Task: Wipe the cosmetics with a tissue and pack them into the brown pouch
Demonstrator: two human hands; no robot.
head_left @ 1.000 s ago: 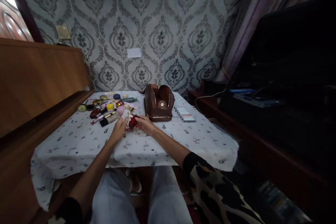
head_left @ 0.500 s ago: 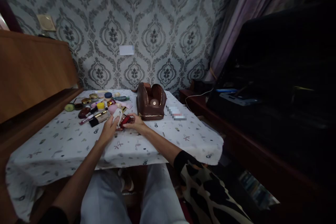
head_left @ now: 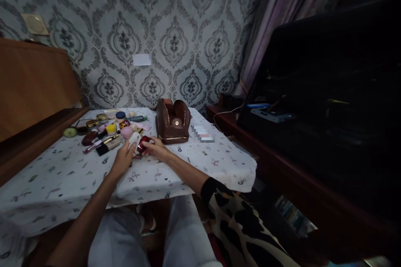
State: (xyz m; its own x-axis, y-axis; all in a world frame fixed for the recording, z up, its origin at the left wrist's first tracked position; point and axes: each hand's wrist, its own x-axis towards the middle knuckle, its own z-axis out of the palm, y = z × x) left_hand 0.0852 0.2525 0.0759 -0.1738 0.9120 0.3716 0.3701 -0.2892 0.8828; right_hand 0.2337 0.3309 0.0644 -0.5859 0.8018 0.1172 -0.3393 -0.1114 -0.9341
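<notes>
Left hand (head_left: 124, 154) closed on a white cloth (head_left: 134, 138); right hand (head_left: 156, 149) gripping a red bottle (head_left: 143, 144). Bottle located over the worktop (head_left: 188, 167), in front and left of the bag (head_left: 172, 133), near the pink sponge (head_left: 127, 132). Cloth and bottle appear to touch. Recommended: firm right-hand grip, light even cloth pressure, bottle turned slowly, sponge left undisturbed.
</notes>
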